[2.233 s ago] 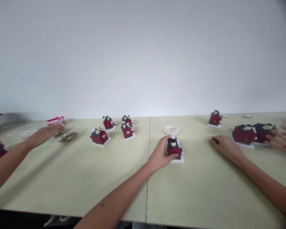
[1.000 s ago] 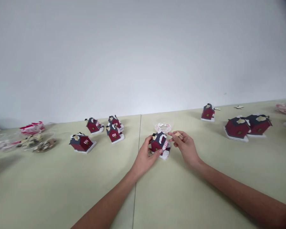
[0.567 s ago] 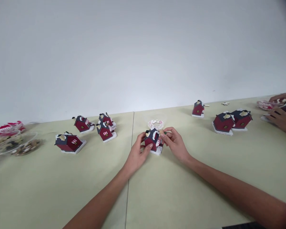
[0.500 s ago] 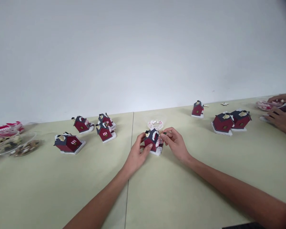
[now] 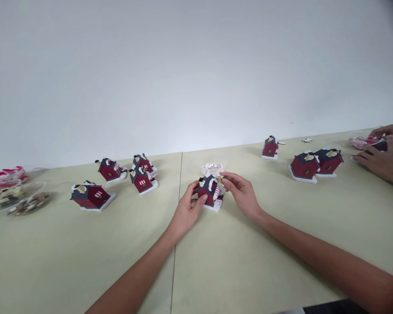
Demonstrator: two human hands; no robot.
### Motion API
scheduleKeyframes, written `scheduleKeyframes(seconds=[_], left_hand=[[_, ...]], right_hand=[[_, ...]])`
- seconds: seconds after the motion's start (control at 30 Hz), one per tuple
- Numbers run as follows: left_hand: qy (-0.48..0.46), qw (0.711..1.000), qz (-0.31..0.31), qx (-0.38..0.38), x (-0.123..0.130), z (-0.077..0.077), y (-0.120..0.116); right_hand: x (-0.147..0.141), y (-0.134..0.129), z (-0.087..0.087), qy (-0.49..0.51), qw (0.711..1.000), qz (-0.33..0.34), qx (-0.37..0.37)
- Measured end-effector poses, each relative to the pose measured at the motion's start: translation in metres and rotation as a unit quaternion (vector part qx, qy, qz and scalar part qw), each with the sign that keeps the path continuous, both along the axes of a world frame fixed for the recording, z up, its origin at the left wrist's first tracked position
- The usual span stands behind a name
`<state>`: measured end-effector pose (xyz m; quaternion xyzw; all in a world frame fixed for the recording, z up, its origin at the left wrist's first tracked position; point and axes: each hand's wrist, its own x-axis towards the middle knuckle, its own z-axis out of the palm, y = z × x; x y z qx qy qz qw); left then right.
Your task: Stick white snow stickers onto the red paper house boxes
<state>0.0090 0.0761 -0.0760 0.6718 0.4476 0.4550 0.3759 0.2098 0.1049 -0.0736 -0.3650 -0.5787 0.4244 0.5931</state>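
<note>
A small red house (image 5: 205, 195) with a dark, snow-patched roof and a white base stands on the pale green table, near the seam. My left hand (image 5: 188, 206) grips its left side, thumb on the red wall. At the right of its roof, my right hand (image 5: 240, 192) pinches a tiny piece, too small to make out clearly. Red-and-white striped trim shows on the house's right side. Just behind it lies a clear dish (image 5: 212, 168) with striped pieces around it.
Several similar houses (image 5: 92, 197) stand to the left, others (image 5: 304, 168) to the right. Clear dishes of small parts (image 5: 29, 204) sit at far left. Another person's hands (image 5: 381, 155) work by a striped pile at far right. A wall (image 5: 183, 78) rises behind the table.
My right hand has lifted slightly and pulled back a little from the striped trim toward the roof's height. The other person's hands have shifted. The view has moved slightly.
</note>
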Motion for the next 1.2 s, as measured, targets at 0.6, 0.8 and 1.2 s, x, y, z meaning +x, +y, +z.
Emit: scheduleKeyframes(seconds=[0.6,0.8,1.2], left_hand=[[0.036,0.999,-0.009,0.002,0.0,0.005,-0.003],[0.041,0.999,-0.016,0.003,0.002,0.007,-0.004],[0.035,0.999,-0.027,0.004,0.002,0.003,-0.003]], right_hand=[[0.003,-0.005,0.002,-0.159,0.971,-0.002,0.18],[0.002,-0.006,-0.002,-0.165,0.967,0.012,0.194],[0.012,-0.005,-0.01,-0.278,0.922,0.022,0.27]])
